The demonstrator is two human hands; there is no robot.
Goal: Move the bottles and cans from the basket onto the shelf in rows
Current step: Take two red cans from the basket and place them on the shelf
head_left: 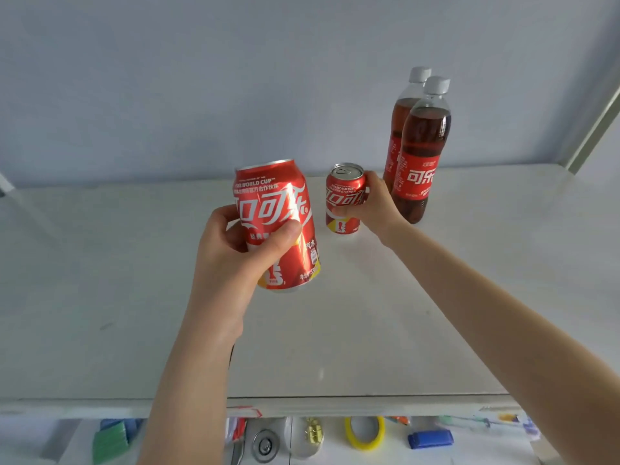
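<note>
Down at the bottom edge: a yellow ring (364,432), a blue block (430,438) near its right, gold clips (313,431) at its left, a green bundle (110,443) far left (rather blurred). Pale grey wall (235,78) behind.

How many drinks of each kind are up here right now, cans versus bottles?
Cans: 2, the near can in the left hand and the far can in the right hand.
Bottles: 2, the front bottle and the back bottle, both standing on the shelf.
Total: 4
</note>
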